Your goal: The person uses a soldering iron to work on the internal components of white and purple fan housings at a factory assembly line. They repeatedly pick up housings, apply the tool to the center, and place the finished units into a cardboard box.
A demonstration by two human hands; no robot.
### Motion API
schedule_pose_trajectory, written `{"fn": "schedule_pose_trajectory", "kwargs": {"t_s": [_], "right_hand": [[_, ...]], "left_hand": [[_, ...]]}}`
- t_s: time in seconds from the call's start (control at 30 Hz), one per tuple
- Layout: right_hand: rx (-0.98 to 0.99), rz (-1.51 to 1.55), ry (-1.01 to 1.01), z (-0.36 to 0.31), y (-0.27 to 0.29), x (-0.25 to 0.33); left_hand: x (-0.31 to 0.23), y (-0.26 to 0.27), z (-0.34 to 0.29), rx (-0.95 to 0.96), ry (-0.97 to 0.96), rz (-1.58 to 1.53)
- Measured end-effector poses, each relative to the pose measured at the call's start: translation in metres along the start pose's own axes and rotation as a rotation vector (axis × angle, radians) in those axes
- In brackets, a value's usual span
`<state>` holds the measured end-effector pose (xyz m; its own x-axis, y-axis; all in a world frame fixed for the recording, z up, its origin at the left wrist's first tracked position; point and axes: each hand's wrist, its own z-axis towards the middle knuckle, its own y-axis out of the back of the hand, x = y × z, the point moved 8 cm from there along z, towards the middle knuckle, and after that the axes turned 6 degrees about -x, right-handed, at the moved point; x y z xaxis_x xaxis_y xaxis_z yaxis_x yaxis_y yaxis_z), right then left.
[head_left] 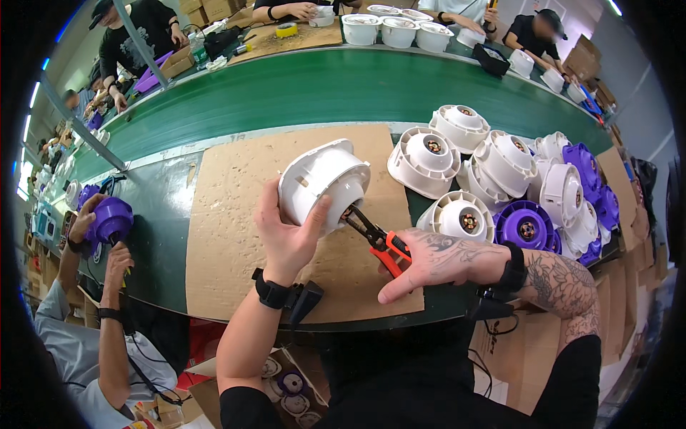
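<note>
My left hand (287, 239) grips a white round plastic housing (318, 179), tilted above a cardboard sheet, with the thumb on its lower side. Copper-coloured windings show in its opening, which faces down to the right. Red-handled pliers (391, 252) are in my right hand (446, 261), and their dark jaws reach into that opening. What the jaws touch inside is too small to tell. My right thumb sticks out below the handles, while the other fingers are mostly hidden behind the hand.
The scuffed cardboard sheet (243, 264) covers the bench before me. White housings (425, 161) and purple housings (525, 225) are piled at the right. Beyond runs a green conveyor belt (286, 89), with people across it. At the left, a co-worker's hands hold a purple housing (114, 218) and a tool.
</note>
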<state>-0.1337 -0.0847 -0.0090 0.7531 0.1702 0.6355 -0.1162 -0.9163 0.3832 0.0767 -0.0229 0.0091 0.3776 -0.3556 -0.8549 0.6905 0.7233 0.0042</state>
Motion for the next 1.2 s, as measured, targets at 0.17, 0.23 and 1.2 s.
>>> {"fn": "schedule_pose_trajectory", "kwargs": {"t_s": [0.17,0.23,1.2], "right_hand": [[0.000,0.001,-0.019,-0.004,0.001,0.004],[-0.005,0.038,0.045,-0.002,0.001,0.003],[-0.076,-0.127,0.112,0.015,-0.003,-0.005]], "left_hand": [[-0.001,0.001,0.000,-0.004,-0.065,0.045],[-0.001,0.000,0.000,0.000,-0.073,0.062],[-0.008,-0.002,-0.002,0.028,-0.219,0.189]]}}
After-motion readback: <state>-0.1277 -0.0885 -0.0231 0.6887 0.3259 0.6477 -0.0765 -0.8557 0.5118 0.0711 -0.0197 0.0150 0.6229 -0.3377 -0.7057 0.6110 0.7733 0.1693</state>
